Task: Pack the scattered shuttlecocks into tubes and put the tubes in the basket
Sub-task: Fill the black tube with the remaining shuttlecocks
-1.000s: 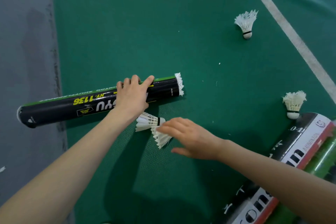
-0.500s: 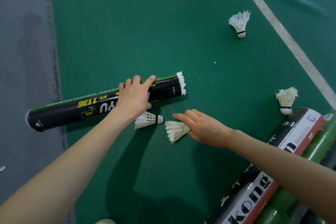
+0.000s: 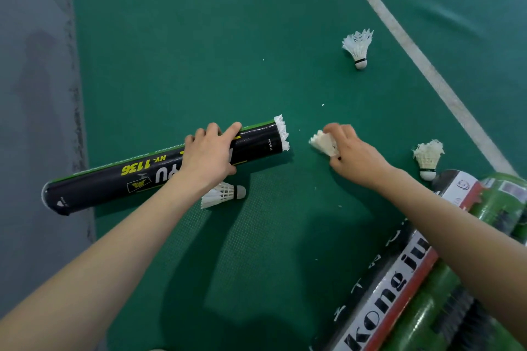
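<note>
On green floor point(image 3: 199, 37) | left hand point(image 3: 209, 155) grips black tube point(image 3: 114, 179), feathers point(image 3: 282, 134) at mouth | right hand point(image 3: 353, 151) pinches shuttlecock point(image 3: 322, 142)

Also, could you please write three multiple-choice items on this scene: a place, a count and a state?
1. Where does the white feather shuttlecock with the grey cork lie? A) beside the black cardboard tube, near the left grip; B) on a white line; C) in a basket.
2. How many shuttlecocks lie unheld on the green court floor? A) one; B) three; C) six.
3. The right grip is: A) flat, empty; B) holding a white shuttlecock; C) round a tube.
1 A: it lies alongside the tube. 2 B: that one, the far shuttlecock, the rightmost shuttlecock. 3 B: fingers curl round it.
</note>
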A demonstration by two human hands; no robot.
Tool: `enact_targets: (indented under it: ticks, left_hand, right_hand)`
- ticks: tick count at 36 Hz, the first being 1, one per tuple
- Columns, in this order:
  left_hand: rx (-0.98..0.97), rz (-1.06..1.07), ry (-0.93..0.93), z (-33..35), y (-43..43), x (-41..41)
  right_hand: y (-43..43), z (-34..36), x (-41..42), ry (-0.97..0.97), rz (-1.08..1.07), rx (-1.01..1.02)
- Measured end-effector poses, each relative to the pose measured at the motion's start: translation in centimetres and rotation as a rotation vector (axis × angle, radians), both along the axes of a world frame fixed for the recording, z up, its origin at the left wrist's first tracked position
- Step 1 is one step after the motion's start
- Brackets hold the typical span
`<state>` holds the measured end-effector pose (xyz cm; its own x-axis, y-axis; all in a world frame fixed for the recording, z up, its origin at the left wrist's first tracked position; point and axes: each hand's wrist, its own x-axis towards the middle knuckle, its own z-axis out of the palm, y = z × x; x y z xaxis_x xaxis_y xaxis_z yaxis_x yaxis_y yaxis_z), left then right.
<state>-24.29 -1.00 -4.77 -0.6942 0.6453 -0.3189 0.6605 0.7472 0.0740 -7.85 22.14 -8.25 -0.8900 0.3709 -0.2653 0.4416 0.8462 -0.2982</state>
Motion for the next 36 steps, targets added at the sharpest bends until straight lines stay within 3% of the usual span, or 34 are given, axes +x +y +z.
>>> enact_targets:
  ticks: [5,10,15,24,29,36]
  left_hand:
    - [0.014,0.001,0.0,0.3,0.2,0.2]
    - [0.036,-0.017,-0.006,0.6,0.4,0.5]
    - [0.094,-0.032,-0.004,1.2,0.9,0.9]
    - [0.188,-0.04,-0.019,1.8,1.2,1.2]
    - [0.227,-0.063,-0.001,1.8,1.3,1.6]
    - [0.286,-0.04,0.043,2.2,1.2,1.2]
  right_hand:
    - [1.0,1.5,-0.8,0.33,-0.409,-0.271]
    - [1.5,2.6,-1.5,0.493,-0.711,-0.654]
    - [0.7,2.8,-2.2,0.68,-0.75,-0.996]
    - [-0.9,3.6,-2.9,0.729,-0.687,-1.08]
    - [-2.0,3.9,-2.8,0.605,-0.521,-0.959]
    - [-3.4,3.8,-3.0,0.56,-0.402,-0.949]
